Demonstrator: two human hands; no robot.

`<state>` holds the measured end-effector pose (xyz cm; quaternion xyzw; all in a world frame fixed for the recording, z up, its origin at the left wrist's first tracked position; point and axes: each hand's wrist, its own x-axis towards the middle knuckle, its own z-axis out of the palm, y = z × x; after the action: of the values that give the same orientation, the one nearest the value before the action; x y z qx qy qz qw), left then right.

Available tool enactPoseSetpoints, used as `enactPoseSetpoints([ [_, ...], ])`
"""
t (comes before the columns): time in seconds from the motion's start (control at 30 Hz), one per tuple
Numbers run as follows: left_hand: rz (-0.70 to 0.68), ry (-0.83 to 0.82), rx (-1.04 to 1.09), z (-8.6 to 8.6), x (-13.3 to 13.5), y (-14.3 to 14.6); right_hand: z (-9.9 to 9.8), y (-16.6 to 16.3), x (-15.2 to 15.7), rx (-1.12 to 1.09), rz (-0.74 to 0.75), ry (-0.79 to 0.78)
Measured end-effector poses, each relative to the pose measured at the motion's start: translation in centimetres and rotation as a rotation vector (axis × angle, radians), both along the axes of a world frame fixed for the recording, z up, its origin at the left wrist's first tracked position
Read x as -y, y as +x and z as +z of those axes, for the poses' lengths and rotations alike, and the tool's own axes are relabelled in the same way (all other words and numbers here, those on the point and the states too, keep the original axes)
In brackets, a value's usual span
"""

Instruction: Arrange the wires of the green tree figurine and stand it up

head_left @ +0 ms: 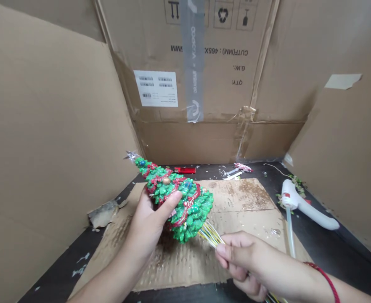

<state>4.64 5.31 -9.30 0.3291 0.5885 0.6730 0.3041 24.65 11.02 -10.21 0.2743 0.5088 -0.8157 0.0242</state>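
Nearest, the right hand, a red cord bracelet on its wrist, pinches a bundle of thin white, yellow and dark wires between thumb and fingers; the wires run up to the underside of a glittery green Christmas tree figurine; the left hand is clamped around the figurine's side, thumb across its front. The tree is held in mid-view above a stained cardboard sheet — tilted, its base toward the right hand and its shiny star topper pointing up and left; the sheet lies on a dark tabletop. To the right rests a white glue gun with a translucent glue stick jutting toward the viewer; beyond the sheet lies a red lighter; farthest back, a cardboard wall bears a white barcode label — beside it, a vertical strip of grey tape.
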Motion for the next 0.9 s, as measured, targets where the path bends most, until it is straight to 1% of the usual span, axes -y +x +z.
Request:
enactPoseSetpoints([
  [0.2, 0.021, -0.005, -0.196, -0.2, 0.0, -0.3, 0.1, 0.3, 0.2, -0.009, 0.006, -0.008],
  [0.3, 0.043, -0.041, -0.255, 0.2, 0.1, 0.0, 0.1, 0.4, 0.3, -0.01, -0.007, -0.022],
  [0.4, 0.098, -0.074, -0.311, 0.6, 0.2, 0.3, 0.1, 0.3, 0.4, -0.009, -0.022, -0.019],
  [0.5, 0.128, -0.069, -0.325, 0.9, 0.2, 0.5, 0.2, 0.2, 0.4, 0.0, -0.022, 0.0],
  [0.67, 0.125, -0.063, -0.325, 0.9, 0.1, 0.4, 0.4, 0.2, 0.3, 0.05, -0.013, 0.02],
  [0.77, 0.136, -0.061, -0.34, 0.9, 0.1, 0.1, 0.2, 0.3, 0.3, 0.038, -0.012, 0.018],
  [0.9, 0.142, -0.072, -0.379, 0.9, 0.1, -0.3, -0.2, 0.4, 0.2, 0.053, -0.017, 0.068],
])
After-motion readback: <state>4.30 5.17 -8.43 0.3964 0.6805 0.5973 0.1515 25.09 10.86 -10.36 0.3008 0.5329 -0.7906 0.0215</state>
